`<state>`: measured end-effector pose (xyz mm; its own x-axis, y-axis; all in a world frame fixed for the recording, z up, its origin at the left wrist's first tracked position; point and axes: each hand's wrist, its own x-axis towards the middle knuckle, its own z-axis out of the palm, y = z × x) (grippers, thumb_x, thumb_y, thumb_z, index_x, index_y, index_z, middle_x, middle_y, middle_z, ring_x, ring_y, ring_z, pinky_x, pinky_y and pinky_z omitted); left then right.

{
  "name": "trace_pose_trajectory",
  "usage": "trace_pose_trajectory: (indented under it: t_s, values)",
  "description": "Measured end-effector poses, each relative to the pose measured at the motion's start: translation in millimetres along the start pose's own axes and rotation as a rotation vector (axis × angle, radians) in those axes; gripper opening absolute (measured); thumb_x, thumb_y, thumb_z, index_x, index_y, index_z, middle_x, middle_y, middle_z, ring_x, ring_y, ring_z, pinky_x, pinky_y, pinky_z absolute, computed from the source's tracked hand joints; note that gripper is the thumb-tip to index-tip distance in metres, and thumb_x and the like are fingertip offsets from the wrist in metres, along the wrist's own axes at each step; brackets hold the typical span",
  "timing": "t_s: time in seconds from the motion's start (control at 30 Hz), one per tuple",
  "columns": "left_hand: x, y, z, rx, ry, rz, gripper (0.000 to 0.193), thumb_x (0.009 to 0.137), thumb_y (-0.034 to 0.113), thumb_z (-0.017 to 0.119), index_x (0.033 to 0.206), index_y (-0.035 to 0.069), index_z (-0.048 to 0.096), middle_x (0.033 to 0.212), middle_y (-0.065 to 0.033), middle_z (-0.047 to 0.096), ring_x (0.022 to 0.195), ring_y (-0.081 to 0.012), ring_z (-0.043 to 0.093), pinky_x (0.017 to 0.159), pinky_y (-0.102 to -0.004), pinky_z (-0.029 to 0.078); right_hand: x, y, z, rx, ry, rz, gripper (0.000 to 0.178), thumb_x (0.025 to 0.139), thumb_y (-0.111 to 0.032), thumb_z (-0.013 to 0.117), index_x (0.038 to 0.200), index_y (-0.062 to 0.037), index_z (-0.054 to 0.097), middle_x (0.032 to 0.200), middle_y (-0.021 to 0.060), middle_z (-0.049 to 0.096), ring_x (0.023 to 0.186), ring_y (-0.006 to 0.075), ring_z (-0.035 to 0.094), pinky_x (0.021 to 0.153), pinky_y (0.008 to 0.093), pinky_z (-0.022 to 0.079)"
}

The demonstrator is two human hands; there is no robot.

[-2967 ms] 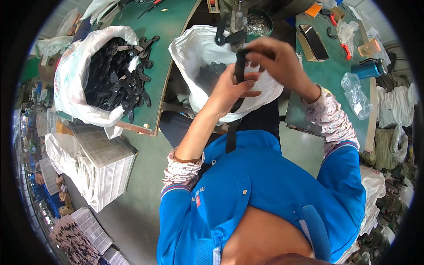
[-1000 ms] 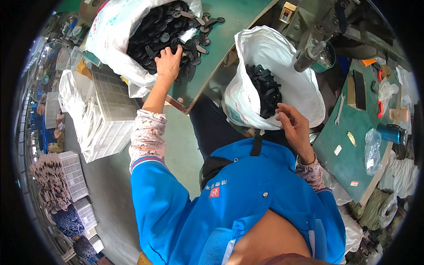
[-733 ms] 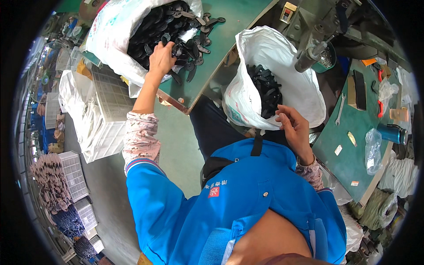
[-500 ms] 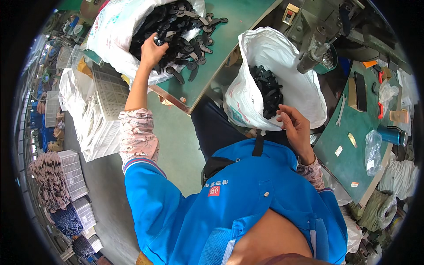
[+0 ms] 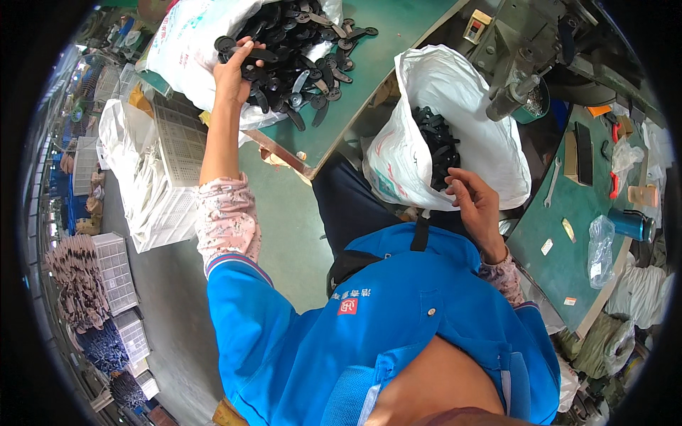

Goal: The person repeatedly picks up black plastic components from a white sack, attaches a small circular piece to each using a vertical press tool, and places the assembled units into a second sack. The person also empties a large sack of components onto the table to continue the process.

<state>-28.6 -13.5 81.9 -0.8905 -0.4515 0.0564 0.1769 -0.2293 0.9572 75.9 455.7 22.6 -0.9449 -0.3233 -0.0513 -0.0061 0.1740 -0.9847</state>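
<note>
My left hand (image 5: 233, 77) is closed on a black plastic part (image 5: 225, 47) with a round disc end, lifted at the left edge of the pile. Under and beside it, similar black parts (image 5: 291, 60) spill from a white woven sack (image 5: 186, 60) onto the green table. Some show a grey flat face. My right hand (image 5: 477, 206) hovers at the near rim of a second white sack (image 5: 469, 85), fingers loosely bent, thumb apart from them, with nothing visible between them. Inside that sack lies a heap of black pieces (image 5: 435, 142).
A metal machine (image 5: 508, 99) stands beyond the second sack. On the right-hand green bench (image 5: 540, 263) are a wrench (image 5: 552, 183), a phone (image 5: 583, 154), a blue flask (image 5: 631, 224) and a clear plastic bag (image 5: 601, 252). White crates (image 5: 176, 142) stand left of the table.
My left hand has drawn left and up from the pile and now shows a black part in its fingers. The right hand has barely moved. The view has shifted slightly.
</note>
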Motion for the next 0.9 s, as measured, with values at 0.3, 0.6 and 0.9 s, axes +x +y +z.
trace_pose_trajectory:
  t_s: [0.3, 0.6, 0.9]
  values:
    - [-90.9, -16.6, 91.6, 0.245, -0.342, -0.028, 0.036, 0.078, 0.012, 0.068, 0.110, 0.000, 0.060, 0.087, -0.0118, 0.066, 0.073, -0.0145, 0.063, 0.060, -0.0245, 0.046, 12.8, -20.0, 9.1, -0.014, -0.017, -0.100, 0.022, 0.093, -0.008, 0.057, 0.111, 0.0017, 0.062, 0.089, 0.0074, 0.066, 0.077, 0.0096, 0.061, 0.065, 0.0222, 0.047]
    - [-155.7, -13.3, 144.7, 0.441, -0.837, 0.019, 0.029, 0.071, 0.006, 0.071, 0.098, -0.001, 0.065, 0.094, -0.0038, 0.065, 0.085, -0.0106, 0.058, 0.079, -0.0260, 0.048, 57.1, -58.9, -3.4, 0.232, -0.193, -0.069, 0.035, 0.099, -0.023, 0.048, 0.118, 0.0037, 0.059, 0.107, 0.0102, 0.065, 0.092, 0.0124, 0.062, 0.074, 0.0236, 0.047]
    - [-178.3, -38.7, 178.7, 0.347, -1.060, -0.063, 0.032, 0.071, 0.009, 0.068, 0.101, 0.000, 0.063, 0.093, -0.0065, 0.068, 0.085, -0.0141, 0.062, 0.079, -0.0276, 0.049, 68.7, -41.1, -2.6, 0.670, -0.465, 0.110, 0.029, 0.098, -0.022, 0.048, 0.112, 0.0007, 0.058, 0.098, 0.0028, 0.061, 0.085, 0.0086, 0.055, 0.077, 0.0221, 0.044]
